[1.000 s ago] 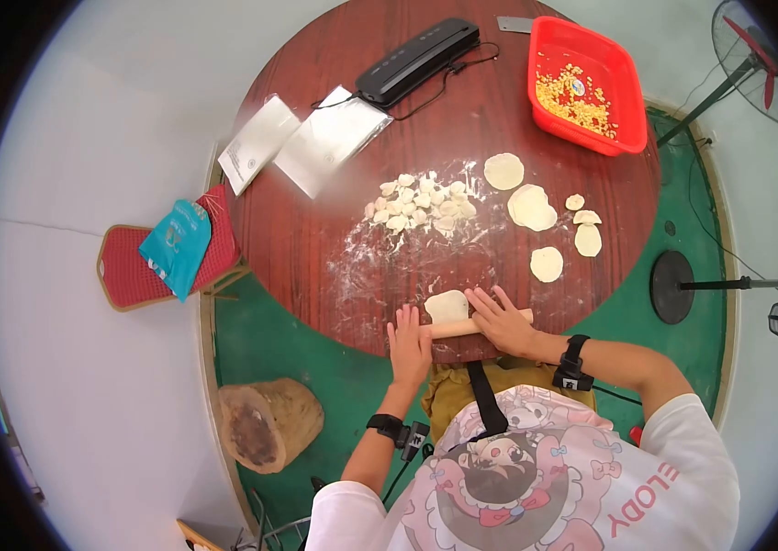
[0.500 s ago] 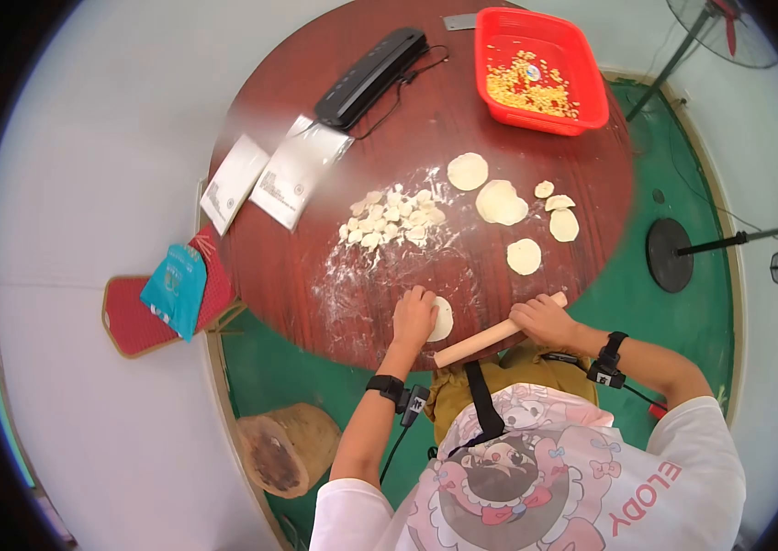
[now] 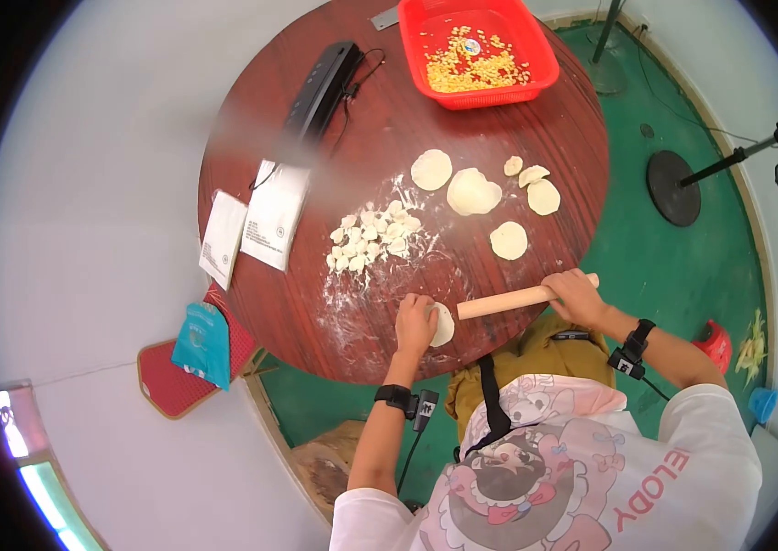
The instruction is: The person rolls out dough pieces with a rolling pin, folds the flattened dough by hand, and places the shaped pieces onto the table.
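My left hand has its fingers closed on the left edge of a flat round dough wrapper near the table's front edge. In my right hand is a wooden rolling pin, gripped close to its right end. The pin's left end points at the wrapper and sits just right of it, apart from it. Beyond the pin lie a small dough round, a large uneven dough sheet and another round wrapper. Small dough pieces lie in a floury heap farther left.
A red plastic basket with yellow kernels stands at the table's far side. Left of it are a black long appliance with a cord and white packets. A red chair and a fan stand flank the round table.
The rolling pin has moved away from my body and lies more level, its left end now right of the wrapper. My left hand stays at the wrapper. The camera view has shifted.
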A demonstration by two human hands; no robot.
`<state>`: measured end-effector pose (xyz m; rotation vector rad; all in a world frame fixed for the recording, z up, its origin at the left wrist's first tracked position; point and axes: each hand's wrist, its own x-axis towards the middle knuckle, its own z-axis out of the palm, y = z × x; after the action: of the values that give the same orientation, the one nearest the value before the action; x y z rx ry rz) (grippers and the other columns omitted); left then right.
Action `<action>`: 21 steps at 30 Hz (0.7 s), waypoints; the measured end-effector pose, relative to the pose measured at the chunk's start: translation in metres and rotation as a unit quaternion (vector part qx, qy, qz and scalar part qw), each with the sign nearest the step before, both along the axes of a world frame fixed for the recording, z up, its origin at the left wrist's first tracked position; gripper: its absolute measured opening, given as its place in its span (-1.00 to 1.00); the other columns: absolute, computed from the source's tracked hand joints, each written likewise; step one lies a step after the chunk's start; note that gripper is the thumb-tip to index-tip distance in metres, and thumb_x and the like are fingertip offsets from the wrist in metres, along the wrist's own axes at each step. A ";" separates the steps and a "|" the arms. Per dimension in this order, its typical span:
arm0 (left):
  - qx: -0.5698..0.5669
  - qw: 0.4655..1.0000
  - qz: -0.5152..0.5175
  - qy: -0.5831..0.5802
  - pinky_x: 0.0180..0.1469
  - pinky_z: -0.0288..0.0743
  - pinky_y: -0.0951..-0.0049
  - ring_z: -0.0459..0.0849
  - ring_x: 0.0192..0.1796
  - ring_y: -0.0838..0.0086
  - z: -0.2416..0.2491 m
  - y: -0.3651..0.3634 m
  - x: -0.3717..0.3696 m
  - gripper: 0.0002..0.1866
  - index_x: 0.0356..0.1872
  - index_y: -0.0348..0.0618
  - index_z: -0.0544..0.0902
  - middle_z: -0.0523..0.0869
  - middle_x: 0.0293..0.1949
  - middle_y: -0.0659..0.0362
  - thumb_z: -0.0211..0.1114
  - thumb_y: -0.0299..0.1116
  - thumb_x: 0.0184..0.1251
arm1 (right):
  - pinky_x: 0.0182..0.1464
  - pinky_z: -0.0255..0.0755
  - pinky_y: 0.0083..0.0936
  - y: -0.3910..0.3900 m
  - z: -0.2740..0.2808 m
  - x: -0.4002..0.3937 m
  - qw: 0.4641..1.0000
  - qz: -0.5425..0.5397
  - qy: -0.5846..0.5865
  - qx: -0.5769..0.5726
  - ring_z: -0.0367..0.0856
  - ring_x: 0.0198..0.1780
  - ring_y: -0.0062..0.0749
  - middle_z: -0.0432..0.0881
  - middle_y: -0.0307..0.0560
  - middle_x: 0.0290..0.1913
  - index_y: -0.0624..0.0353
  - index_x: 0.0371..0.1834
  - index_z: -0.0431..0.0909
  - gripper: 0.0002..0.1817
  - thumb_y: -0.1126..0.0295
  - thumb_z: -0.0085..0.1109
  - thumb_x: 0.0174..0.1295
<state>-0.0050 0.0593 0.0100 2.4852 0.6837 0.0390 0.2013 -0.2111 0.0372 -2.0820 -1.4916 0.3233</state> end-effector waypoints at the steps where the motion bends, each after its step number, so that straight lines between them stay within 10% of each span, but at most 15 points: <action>1: 0.002 1.000 -0.006 0.005 -0.09 0.44 0.24 0.52 -0.10 0.13 -0.001 0.001 0.001 -0.75 -0.22 -0.15 0.56 0.53 -0.23 0.05 0.29 -0.45 0.01 | -0.16 0.27 -0.32 0.000 -0.001 -0.001 1.000 -0.005 -0.001 -0.002 0.47 -0.24 -0.22 0.50 -0.13 -0.28 0.12 -0.14 0.41 -0.65 0.48 0.19 -0.06; 21: 0.037 0.987 0.153 -0.044 -0.20 0.45 0.14 0.57 -0.30 0.05 -0.010 -0.015 -0.024 -0.79 -0.26 -0.27 0.53 0.58 -0.38 -0.02 0.23 -0.41 0.10 | -0.21 0.29 -0.27 0.105 -0.025 -0.009 0.993 -0.021 -0.064 -0.098 0.43 -0.20 -0.20 0.42 -0.06 -0.28 0.15 -0.28 0.38 -0.79 0.43 0.13 0.01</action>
<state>-0.0287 0.0439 0.0002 2.4076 1.0356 0.2920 0.1921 -0.1060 0.0121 -2.3243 -1.5413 0.3377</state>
